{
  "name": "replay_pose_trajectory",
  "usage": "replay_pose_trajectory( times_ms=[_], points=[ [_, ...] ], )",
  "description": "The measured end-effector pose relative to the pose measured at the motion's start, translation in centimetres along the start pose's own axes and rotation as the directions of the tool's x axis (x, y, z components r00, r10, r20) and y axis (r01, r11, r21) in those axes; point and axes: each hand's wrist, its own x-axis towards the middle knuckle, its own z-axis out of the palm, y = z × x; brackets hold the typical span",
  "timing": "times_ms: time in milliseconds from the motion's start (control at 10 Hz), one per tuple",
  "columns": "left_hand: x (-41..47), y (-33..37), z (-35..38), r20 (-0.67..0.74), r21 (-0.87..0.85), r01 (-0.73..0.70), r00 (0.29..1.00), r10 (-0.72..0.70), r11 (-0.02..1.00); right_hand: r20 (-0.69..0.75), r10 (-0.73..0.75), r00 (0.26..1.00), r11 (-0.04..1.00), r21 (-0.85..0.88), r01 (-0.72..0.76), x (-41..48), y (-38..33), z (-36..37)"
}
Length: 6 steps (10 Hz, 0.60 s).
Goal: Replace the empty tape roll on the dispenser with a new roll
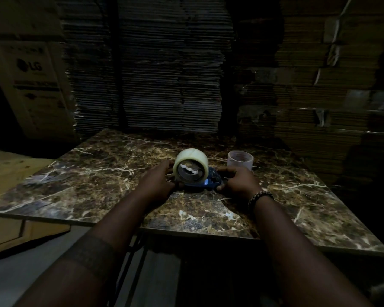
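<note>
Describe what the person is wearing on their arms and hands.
Both forearms are bare, with no sleeves in view, and the left hand and right hand wear no gloves. A dark-and-light beaded bracelet circles the right wrist. A wide dark patterned band wraps the left forearm.

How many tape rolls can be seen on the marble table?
2. A full tape roll is at the blue dispenser between both hands. An empty roll core stands upright behind the right hand. None seems hidden.
</note>
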Motion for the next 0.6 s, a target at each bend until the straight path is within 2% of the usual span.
replay_pose_trajectory(
  times_ms=[200, 300, 400, 500, 600],
  points=[
    [-0.3, 0.2, -0.1, 0.038, -0.147, 0.068, 0.997, -0.063, 0.987, 0.013, -0.026, 1.0, 1.0, -0.005, 0.026, -0.4, 0.0, 0.0],
    [-0.4, 0.2, -0.2, 0.087, -0.27, 0.094, 0.994, -0.073, 0.958, 0.016, -0.007, 1.0, 0.999, 0.045, 0.006, -0.8, -0.4, -0.5],
    [-0.9, 0.6, -0.4, 0.104, -0.392, 0.088, 0.993, -0.051, 0.916, -0.141, 0.034, 0.989, 0.988, 0.151, -0.013, -0.6, 0.1, -0.8],
    [-1.1, 0.6, -0.8, 0.062, -0.412, 0.05, 0.998, -0.027, 0.91, -0.413, -0.023, 0.911, 0.999, -0.04, 0.008, -0.4, 0.6, -1.3],
    [-1.1, 0.5, -1.0, -0.012, -0.37, -0.01, 1.0, 0.005, 0.929, -0.474, -0.059, 0.878, 0.997, -0.072, 0.028, -0.7, 0.3, -1.5]
  ],
)
